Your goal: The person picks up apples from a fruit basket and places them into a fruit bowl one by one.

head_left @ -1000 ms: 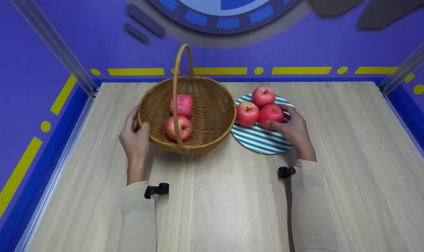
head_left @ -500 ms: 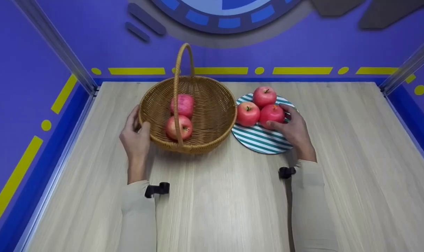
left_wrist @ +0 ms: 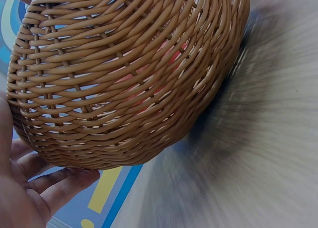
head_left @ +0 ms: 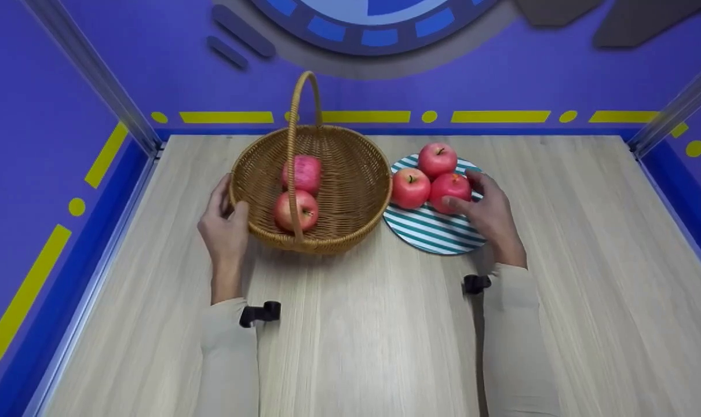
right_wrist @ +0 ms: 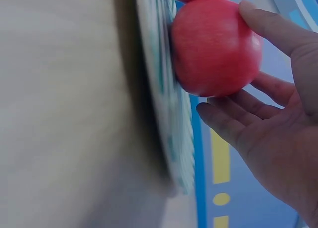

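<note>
A brown wicker basket [head_left: 359,191] with a tall handle holds two red apples, one upright [head_left: 289,211] and one on its side [head_left: 304,174]. My left hand [head_left: 223,231] rests on the basket's left side; in the left wrist view its fingers [left_wrist: 67,186] lie loosely extended against the weave. Three apples sit on a round green-and-white striped plate [head_left: 437,234]. At the front right apple [head_left: 452,193], my right hand [head_left: 492,214] has its thumb by the near side and its fingers behind. In the right wrist view those fingers [right_wrist: 223,121] look loosely extended around this apple [right_wrist: 216,49].
The left apple [head_left: 410,188] and back apple [head_left: 437,160] lie against the front one. The plate stands close beside the basket's right rim on a light wooden table [head_left: 356,336]. Blue panels [head_left: 379,92] enclose the table's back and sides.
My right hand has shifted slightly right, its fingers a little farther from the front right apple. My left hand, the basket and the apples look the same.
</note>
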Tool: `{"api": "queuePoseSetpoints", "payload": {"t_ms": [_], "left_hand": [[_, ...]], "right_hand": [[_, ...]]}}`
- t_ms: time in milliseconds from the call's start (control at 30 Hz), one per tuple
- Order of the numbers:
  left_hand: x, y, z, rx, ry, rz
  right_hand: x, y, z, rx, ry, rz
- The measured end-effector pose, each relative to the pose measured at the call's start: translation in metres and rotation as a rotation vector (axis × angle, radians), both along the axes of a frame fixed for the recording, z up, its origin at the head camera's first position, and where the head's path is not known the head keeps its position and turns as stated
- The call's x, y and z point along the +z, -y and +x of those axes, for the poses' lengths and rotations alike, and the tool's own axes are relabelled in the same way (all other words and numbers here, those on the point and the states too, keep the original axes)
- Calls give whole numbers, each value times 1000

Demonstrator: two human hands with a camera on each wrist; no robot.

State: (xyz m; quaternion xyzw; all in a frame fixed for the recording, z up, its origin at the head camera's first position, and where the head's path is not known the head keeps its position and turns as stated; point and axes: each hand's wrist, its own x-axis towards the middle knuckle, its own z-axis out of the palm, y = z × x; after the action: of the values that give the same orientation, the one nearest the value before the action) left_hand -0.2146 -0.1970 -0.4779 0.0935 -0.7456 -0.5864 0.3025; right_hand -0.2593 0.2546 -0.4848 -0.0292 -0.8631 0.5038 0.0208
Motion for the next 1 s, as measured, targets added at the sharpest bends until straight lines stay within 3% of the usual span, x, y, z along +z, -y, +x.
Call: {"api": "queuePoseSetpoints", "payload": {"t_ms": [200,467,767,1000], "left_hand": [[1,0,0,-4,-9,-10],[6,-4,2,10,15,-2],[5,-2,1,4,8,14],[2,1,1,-11,-18,-1]], "right_hand": [[12,0,6,-16,-82,35],[25,6,9,-21,-123,58],[35,25,13,54,-197,17],[37,45,15,127,-182,3]]}}
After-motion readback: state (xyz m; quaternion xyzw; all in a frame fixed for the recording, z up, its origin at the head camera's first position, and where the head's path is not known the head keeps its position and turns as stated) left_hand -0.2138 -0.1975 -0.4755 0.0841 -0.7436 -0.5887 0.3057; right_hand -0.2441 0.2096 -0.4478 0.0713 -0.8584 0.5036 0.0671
